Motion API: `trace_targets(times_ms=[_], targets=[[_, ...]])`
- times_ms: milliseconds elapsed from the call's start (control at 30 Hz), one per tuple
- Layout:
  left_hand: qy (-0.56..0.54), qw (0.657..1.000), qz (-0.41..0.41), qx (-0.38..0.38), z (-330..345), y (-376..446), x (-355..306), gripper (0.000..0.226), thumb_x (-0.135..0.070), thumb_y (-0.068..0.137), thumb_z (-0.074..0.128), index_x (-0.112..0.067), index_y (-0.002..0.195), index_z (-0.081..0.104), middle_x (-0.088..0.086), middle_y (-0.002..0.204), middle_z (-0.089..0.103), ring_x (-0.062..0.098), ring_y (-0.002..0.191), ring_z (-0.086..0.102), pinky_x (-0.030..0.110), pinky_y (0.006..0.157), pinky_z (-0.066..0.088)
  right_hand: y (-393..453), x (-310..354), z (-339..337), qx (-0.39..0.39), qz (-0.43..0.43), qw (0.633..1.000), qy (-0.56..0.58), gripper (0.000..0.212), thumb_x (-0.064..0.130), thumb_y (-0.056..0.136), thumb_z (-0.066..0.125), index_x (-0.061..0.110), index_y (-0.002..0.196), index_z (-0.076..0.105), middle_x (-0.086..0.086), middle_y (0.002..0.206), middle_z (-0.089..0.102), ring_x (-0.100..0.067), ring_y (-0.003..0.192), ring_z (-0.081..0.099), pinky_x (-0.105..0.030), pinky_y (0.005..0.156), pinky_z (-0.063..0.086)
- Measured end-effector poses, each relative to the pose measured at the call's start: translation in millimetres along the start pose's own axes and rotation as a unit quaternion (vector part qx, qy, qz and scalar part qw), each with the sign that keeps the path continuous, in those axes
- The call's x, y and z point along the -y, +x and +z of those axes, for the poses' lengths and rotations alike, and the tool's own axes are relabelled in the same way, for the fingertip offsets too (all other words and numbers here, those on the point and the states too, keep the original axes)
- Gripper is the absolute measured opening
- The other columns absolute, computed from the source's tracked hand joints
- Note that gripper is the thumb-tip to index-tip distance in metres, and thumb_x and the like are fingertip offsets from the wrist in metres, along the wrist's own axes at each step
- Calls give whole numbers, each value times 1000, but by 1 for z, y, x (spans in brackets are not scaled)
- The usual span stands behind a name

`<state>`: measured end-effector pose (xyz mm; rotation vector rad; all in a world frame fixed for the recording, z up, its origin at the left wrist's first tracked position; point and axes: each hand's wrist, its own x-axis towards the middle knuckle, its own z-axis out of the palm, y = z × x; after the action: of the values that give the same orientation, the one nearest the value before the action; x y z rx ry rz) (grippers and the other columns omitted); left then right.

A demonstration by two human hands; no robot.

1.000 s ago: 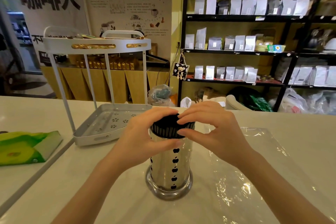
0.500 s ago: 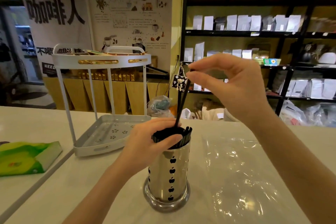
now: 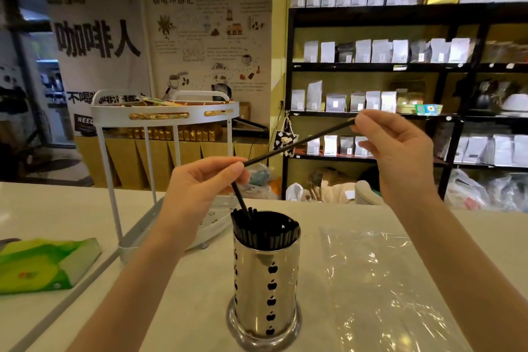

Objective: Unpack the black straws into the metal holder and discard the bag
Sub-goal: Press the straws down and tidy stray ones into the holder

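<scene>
Two hands, one long black straw, one shiny holder.

In the middle of the frame, the left hand (image 3: 200,183) pinches a straw (image 3: 297,143) near its low end, and the right hand (image 3: 400,157) pinches its top end at the right. The straw slants between them, its bottom tip touching the bunch of black straws (image 3: 264,230) in the one metal holder (image 3: 265,288) just below the left hand. One clear bag (image 3: 380,288) lies flat on the table (image 3: 57,320) at the lower right, beside the holder.

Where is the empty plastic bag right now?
The clear plastic bag lies flat on the counter, right of the metal holder, beneath the right forearm.
</scene>
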<state>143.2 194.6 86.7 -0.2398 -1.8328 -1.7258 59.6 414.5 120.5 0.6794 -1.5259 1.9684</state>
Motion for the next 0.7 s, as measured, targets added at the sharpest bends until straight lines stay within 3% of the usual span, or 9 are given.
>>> trace_targets(times_ms=[167, 333, 467, 533, 633, 700], targets=[[26, 999, -4, 23, 12, -5, 0, 15, -6, 78, 59, -14, 85, 69, -6, 67, 73, 7, 70, 68, 13, 63, 52, 1, -9, -8, -18, 56, 998, 21, 11, 18, 82, 63, 28, 84, 67, 12, 78, 70, -6, 81, 67, -23, 74, 53], [29, 999, 30, -30, 7, 13, -18, 14, -11, 77, 61, -18, 87, 67, -4, 78, 73, 12, 79, 69, 18, 69, 55, -8, -25, -9, 1, 107, 994, 35, 10, 17, 81, 62, 25, 85, 66, 8, 80, 71, -8, 84, 66, -18, 70, 54], [49, 989, 96, -106, 2, 29, -33, 23, -11, 79, 61, -18, 100, 61, -5, 85, 69, 6, 76, 69, 17, 67, 55, -29, -48, -5, 93, 145, 985, -19, 12, 17, 72, 70, 18, 83, 71, 5, 73, 73, -9, 75, 66, -22, 70, 53], [81, 981, 123, -123, 0, 35, -35, 29, -11, 80, 61, -16, 108, 58, -5, 87, 68, 5, 78, 69, 16, 66, 54, -40, -56, 2, 168, 134, 974, -67, 9, 12, 75, 69, 18, 81, 72, 6, 71, 74, -5, 73, 65, -14, 68, 51], [143, 973, 147, -105, -3, 40, -35, 35, -13, 79, 63, -20, 112, 56, -5, 88, 68, 6, 81, 68, 19, 72, 55, -49, -63, 12, 271, 130, 941, -157, 7, 22, 79, 67, 23, 82, 74, 6, 81, 73, -5, 83, 65, -12, 73, 49], [207, 963, 164, -62, -5, 39, -33, 36, -14, 78, 64, -26, 111, 57, -7, 85, 68, 7, 79, 67, 20, 77, 54, -49, -62, 16, 296, 112, 926, -205, 13, 30, 83, 62, 25, 87, 73, 7, 89, 72, -4, 91, 62, -15, 79, 46]])
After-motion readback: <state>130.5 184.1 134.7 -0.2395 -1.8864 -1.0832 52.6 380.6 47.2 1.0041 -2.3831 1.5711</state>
